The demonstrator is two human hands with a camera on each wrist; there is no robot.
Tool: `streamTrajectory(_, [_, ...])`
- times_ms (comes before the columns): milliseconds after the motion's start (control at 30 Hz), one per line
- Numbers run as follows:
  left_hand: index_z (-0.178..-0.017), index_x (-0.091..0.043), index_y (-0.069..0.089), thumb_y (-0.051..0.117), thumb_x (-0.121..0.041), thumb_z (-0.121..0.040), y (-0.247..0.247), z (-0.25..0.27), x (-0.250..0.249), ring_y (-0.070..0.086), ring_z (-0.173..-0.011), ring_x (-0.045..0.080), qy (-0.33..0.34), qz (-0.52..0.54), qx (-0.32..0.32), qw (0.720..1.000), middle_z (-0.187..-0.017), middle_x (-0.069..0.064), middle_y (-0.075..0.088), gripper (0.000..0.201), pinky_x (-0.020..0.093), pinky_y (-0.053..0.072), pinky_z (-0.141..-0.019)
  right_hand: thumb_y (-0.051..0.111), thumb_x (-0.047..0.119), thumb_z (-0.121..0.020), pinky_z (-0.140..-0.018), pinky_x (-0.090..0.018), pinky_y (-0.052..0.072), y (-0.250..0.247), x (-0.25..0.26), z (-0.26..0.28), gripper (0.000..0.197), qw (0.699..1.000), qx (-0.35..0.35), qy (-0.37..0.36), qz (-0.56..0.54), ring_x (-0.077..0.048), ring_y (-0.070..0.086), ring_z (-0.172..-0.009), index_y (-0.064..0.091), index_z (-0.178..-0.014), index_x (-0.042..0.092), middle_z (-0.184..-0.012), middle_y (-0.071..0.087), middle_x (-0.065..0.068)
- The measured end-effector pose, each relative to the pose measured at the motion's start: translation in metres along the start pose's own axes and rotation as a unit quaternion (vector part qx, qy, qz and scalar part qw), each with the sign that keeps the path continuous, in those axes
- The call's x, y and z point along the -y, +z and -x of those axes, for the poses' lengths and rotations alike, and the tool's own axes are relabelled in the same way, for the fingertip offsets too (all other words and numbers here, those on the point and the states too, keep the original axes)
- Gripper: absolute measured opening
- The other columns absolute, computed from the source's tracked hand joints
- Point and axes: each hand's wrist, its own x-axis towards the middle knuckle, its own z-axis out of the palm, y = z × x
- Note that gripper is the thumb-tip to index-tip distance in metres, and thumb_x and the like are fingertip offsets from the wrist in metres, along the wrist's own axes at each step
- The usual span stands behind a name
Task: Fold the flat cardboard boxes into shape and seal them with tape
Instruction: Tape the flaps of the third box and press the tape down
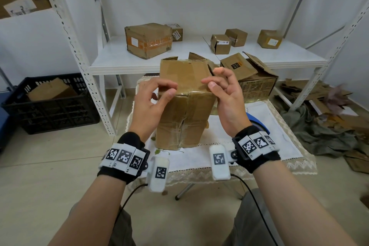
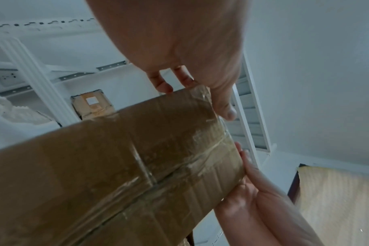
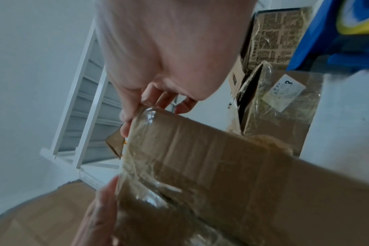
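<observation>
Cardboard box (image 1: 185, 106): stands on the bench (image 1: 279, 132), clear tape (image 1: 184, 124) over its seams.
Left hand (image 1: 153, 102): fingers bent, thumb touching the box's top left corner.
Right hand (image 1: 223, 94): fingers curled at the top right corner.
Tape roll (image 1: 258, 123): blue, behind the right wrist.

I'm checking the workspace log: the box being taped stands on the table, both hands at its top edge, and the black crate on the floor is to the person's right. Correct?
Not quite. The head view shows the black crate on the person's left, not right. The rest holds: the box stands on the table, left hand and right hand at its top edge.
</observation>
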Motion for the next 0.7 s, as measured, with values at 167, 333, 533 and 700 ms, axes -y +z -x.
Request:
streamTrajectory(167, [-0.101,-0.032,0.078,0.078,-0.034,-0.085,0.003,0.0,-0.003,0.046,-0.105,0.014,0.05,-0.067,0.0,0.997,-0.099,-0.009,0.059,0.016,0.022,0.035,-0.09,0.069,0.003,-0.092,-0.094,-0.029,0.051,0.001,0.004,0.007,0.036,0.999,0.004,-0.008,0.043,-0.013,0.069,-0.094,0.053,-0.123,0.011,-0.089,0.071,-0.006])
streamTrajectory(333, [-0.107,-0.039,0.074,0.081,-0.034,-0.081,0.009,-0.002,-0.01,0.038,-0.098,0.013,0.079,-0.099,0.005,0.992,-0.094,-0.001,0.051,0.027,0.007,0.027,-0.089,0.077,0.002,-0.086,-0.092,-0.025,0.051,0.007,0.005,0.009,0.048,0.989,0.054,-0.027,0.138,-0.016,0.07,-0.097,0.053,-0.128,0.006,-0.097,0.075,-0.009])
streamTrajectory(533, [-0.096,-0.03,0.08,0.082,-0.035,-0.079,0.013,-0.006,-0.007,0.042,-0.1,0.013,0.066,-0.097,0.016,0.993,-0.095,-0.004,0.05,0.017,0.009,0.03,-0.089,0.077,0.001,-0.086,-0.1,-0.022,0.047,0.007,0.008,0.007,0.038,0.984,0.054,-0.031,0.165,-0.014,0.072,-0.096,0.057,-0.118,0.004,-0.09,0.072,-0.022])
streamTrajectory(700, [-0.093,-0.023,0.081,0.084,-0.027,-0.08,0.0,-0.005,-0.002,0.057,-0.105,0.013,0.054,-0.033,-0.001,0.998,-0.101,-0.006,0.067,0.014,0.035,0.048,-0.09,0.072,-0.002,-0.089,-0.093,-0.029,0.052,-0.003,0.004,0.006,0.039,0.993,0.042,-0.025,0.105,-0.02,0.069,-0.099,0.054,-0.123,0.004,-0.096,0.073,-0.011])
